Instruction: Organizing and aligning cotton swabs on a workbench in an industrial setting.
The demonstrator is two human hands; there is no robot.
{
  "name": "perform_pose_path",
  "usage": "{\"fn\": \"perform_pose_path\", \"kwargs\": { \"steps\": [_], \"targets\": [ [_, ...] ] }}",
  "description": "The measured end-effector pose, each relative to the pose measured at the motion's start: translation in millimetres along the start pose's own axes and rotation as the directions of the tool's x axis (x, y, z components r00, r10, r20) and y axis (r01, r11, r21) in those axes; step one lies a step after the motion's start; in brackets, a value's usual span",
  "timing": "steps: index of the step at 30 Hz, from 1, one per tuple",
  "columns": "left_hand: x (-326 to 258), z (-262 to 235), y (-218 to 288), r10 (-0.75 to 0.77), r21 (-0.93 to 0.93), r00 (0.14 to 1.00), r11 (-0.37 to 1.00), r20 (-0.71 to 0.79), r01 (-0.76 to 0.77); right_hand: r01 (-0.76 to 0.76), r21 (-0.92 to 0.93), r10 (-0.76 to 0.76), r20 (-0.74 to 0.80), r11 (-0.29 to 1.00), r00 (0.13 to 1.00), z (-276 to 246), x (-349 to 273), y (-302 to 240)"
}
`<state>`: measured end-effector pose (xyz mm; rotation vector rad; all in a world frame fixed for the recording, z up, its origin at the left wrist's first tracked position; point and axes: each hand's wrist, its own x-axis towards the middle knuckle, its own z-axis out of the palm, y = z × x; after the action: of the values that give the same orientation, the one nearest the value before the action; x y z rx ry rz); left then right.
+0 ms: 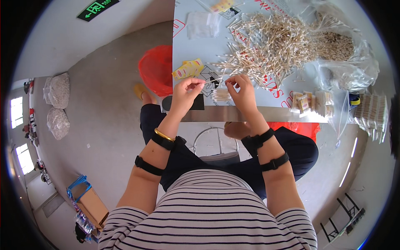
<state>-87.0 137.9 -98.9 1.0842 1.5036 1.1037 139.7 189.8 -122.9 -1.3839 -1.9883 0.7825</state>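
Over the near edge of the table, my left hand (188, 93) pinches a thin cotton swab (213, 80) between thumb and fingertips. It points toward my right hand (243, 92), whose thumb and fingers are curled together; whatever is between those fingertips is too small to make out. Just below and between both hands lies a neat row of cotton swabs (221, 95), side by side. A large loose heap of cotton swabs (271, 43) spreads across the table beyond my right hand. Yellow-and-white printed packets (188, 68) lie fanned beyond my left hand.
Clear plastic sleeves (203, 25) lie at the table's far left. A clear bag of swabs (337, 43) stands at the right, with packed bundles (324, 103) near the edge. A red bag-lined bin (156, 68) is left of the table (183, 46).
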Motion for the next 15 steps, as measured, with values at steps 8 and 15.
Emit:
{"fn": "perform_pose_path", "kwargs": {
  "steps": [8,15],
  "targets": [
    [-39,6,60,0.197,0.105,0.979,0.974,0.052,-0.201,-0.352,0.736,0.180,0.306,0.578,0.935,-35,-16,-55],
    [-68,7,98,0.336,0.028,0.942,0.941,0.018,-0.337,-0.301,0.866,0.203,0.237,0.400,0.950,-82,-47,-90]
  ]
}}
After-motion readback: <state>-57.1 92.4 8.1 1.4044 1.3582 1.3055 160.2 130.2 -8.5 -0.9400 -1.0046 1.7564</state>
